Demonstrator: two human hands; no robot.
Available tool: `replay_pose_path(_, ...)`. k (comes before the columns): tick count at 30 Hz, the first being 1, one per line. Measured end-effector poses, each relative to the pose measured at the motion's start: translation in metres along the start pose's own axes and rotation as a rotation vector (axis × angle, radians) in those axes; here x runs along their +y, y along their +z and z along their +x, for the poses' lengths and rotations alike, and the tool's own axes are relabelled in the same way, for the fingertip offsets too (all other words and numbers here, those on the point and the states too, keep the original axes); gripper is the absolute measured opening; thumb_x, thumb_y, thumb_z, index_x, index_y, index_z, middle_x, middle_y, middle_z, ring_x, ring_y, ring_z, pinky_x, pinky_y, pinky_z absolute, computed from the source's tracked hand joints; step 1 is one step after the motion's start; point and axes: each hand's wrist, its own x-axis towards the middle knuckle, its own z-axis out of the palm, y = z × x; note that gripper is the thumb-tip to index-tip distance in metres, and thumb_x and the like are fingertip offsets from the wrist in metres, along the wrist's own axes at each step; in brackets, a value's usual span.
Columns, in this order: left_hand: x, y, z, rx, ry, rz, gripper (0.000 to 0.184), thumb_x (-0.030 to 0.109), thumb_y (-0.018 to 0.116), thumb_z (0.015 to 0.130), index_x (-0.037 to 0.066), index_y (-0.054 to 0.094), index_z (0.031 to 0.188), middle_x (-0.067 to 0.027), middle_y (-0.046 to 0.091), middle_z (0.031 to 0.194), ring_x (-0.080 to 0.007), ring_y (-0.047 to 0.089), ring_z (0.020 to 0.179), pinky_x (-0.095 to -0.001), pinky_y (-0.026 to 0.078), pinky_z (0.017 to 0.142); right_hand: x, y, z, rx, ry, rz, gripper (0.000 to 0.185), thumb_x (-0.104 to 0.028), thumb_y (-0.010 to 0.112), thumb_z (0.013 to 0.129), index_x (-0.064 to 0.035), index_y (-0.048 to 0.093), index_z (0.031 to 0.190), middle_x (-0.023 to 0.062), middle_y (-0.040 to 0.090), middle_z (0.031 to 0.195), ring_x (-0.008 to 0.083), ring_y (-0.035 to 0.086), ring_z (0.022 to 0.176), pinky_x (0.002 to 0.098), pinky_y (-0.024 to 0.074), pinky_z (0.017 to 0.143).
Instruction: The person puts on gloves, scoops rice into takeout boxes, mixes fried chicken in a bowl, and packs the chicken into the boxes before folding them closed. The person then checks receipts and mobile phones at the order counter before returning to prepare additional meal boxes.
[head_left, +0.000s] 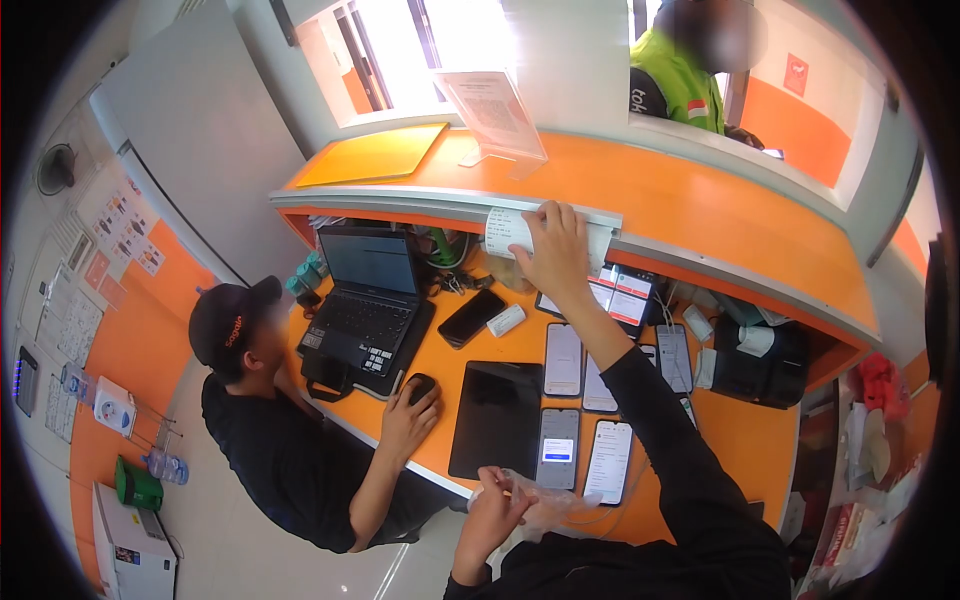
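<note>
My right hand (552,250) reaches to the front edge of the raised orange shelf, its fingers closed on a white printed paper slip (505,232) that hangs there. Low in the view, my left hand (492,515) pinches a crumpled clear plastic bag (545,508). The bag lies near the desk's front edge, partly over the lower ends of two phones. Just beyond it are a phone with a white list screen (609,462) and a phone with a pop-up (558,455). A black tablet (495,420) lies to their left.
A seated co-worker (270,440) in a black cap holds a mouse (420,388) beside a laptop (368,290). A person in a green jacket (675,80) stands behind the window. An acrylic stand (495,115) and yellow folder (375,158) rest on the shelf. A black printer (765,365) sits right.
</note>
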Motion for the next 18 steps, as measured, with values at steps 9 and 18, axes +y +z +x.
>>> replay_pose_path(9, 0.024, -0.011, -0.005, 0.423, 0.134, 0.099, 0.036, 0.009, 0.054, 0.089, 0.000, 0.043, 0.123, -0.0267, 0.044, 0.125, -0.0427, 0.042, 0.122, -0.0440, 0.036, 0.101, -0.008, 0.014, 0.005, 0.205, -0.018, 0.288, 0.023, -0.020, 0.071, 0.072, -0.0090, 0.069, 0.093, 0.0088, 0.057, 0.093, 0.0275, 0.054, 0.095, 0.0402, 0.0419, 0.085)
replay_pose_path(18, 0.088, -0.024, 0.023, 0.540, 0.580, 0.033, 0.049, 0.029, 0.058, 0.088, -0.004, 0.050, 0.122, -0.0210, 0.048, 0.127, -0.0326, 0.050, 0.116, -0.0376, 0.038, 0.099, 0.011, -0.156, -0.083, -0.063, -0.020, 0.987, 0.033, -0.003, 0.072, 0.081, -0.0046, 0.065, 0.113, 0.0103, 0.059, 0.105, 0.0222, 0.060, 0.099, 0.0310, 0.0495, 0.083)
